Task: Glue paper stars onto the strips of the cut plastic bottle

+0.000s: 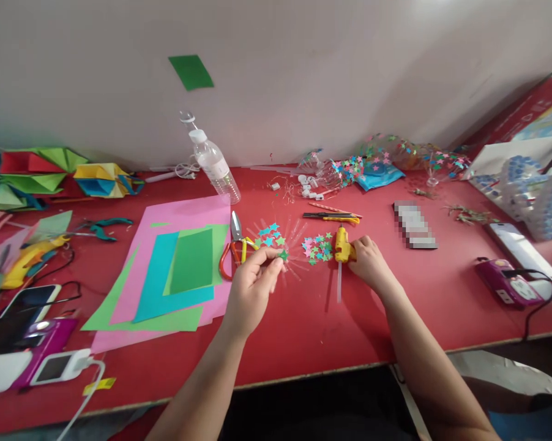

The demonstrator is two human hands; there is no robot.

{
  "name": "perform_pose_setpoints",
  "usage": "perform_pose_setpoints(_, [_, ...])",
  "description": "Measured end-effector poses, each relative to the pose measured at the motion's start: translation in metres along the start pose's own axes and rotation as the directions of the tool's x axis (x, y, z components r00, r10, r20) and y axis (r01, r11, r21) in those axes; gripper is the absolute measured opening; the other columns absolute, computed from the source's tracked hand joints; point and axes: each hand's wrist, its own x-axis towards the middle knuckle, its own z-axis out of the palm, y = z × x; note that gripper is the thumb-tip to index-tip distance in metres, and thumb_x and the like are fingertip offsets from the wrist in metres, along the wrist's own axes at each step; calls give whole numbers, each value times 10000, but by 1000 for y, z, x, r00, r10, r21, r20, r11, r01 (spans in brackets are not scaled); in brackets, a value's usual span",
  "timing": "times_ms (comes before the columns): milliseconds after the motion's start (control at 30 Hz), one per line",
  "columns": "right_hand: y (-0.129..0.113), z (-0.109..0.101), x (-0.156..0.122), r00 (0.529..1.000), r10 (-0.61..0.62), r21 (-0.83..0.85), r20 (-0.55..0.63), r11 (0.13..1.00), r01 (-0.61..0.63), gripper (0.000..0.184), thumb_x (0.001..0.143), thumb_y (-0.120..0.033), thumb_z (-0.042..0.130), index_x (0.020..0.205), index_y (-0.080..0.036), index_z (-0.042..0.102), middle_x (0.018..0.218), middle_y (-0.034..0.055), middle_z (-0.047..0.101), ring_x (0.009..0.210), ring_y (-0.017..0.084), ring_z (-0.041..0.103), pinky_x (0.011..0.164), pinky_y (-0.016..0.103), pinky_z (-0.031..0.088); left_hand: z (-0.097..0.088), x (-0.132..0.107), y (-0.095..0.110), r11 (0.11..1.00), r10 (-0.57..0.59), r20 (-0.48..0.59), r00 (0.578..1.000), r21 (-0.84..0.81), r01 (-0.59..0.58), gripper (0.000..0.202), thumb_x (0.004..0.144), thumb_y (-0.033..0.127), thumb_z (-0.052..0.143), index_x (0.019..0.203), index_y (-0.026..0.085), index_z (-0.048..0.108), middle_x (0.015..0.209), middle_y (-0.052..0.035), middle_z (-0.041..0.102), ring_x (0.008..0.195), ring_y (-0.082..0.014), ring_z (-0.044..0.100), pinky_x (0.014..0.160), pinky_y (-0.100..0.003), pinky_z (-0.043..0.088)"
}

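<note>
Between the thumb and fingers of my left hand (257,275) is a small green paper star (283,255), held just above the table. My right hand (368,257) is closed round the handle of a yellow glue gun (343,245), with a clear glue stick (339,282) jutting out of its near end. Between the hands lies a pile of pink, green and blue paper stars (318,248). Blue and green stars (270,230) lie beyond my left hand. Thin clear strips (297,233) fan out on the table beneath that hand, partly hidden by it.
Scissors (236,226) lie beside stacked coloured paper (193,263). A plastic bottle (216,162) stands near the wall. A box cutter (331,217) lies beyond the glue gun. Star-covered clear decorations (344,171) sit at the back. Phones and a purple power strip (510,282) occupy the right.
</note>
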Motion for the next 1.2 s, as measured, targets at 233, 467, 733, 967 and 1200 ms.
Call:
perform_pose_setpoints(233, [-55,-51,-20,880,-355,246,-315,865,437,90,887,-200,548,966,-210,591,992,83,631,976,229,582,874,385,467,4,0,8,924,-225,151,963,-281,260,152,832,303,573,792,157,563,685,31,565,451,-17,361,442,-179,230])
perform_pose_setpoints(467, [-109,-61,-28,582,-673,131,-457,597,792,87,894,-122,568,957,-178,587,855,61,667,821,192,577,745,348,475,0,-4,11,853,-325,249,912,-339,397,157,787,290,600,730,155,544,599,54,487,431,-18,323,417,-184,167])
perform_pose_setpoints(733, [-116,-58,-22,547,-734,179,-401,523,833,104,881,-88,555,901,-172,614,791,51,641,723,160,552,651,300,460,-14,-5,1,878,-285,291,913,-304,370,190,852,328,567,741,173,562,576,55,452,437,-42,308,428,-207,207])
perform_pose_setpoints(967, [-120,-64,-6,665,-575,241,-476,642,728,123,853,-104,573,866,-222,609,769,18,602,711,154,557,655,321,463,-33,0,-19,916,255,-173,951,359,-180,95,878,283,601,868,207,656,842,-22,536,711,-128,501,656,-274,439])
perform_pose_setpoints(1200, [-128,-50,3,666,-659,286,-351,602,746,117,855,-88,564,859,-201,593,767,27,615,717,156,551,646,317,462,-19,7,-36,714,526,-98,845,591,-376,167,856,149,620,1006,192,678,995,-74,498,931,-192,520,797,-356,482])
